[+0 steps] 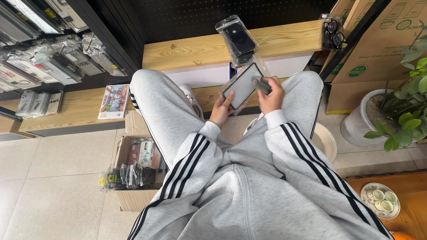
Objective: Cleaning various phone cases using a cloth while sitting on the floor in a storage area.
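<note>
A bagged phone case held over my lap, both hands on it.

My left hand (221, 108) pinched the lower edge of the clear-sleeved phone case (242, 85), while my right hand (271, 97) was closed on a small grey wad (261, 84) at its upper corner. It looked light and fairly stiff, its plastic sleeve slippery, so I judged the edges the safest hold. More bagged cases (236, 39) lay stacked on the wooden shelf (195, 51) ahead.

Two hands (247, 100), one cardboard box (133, 178), one potted plant (400, 111), three small cups (384, 200).
</note>
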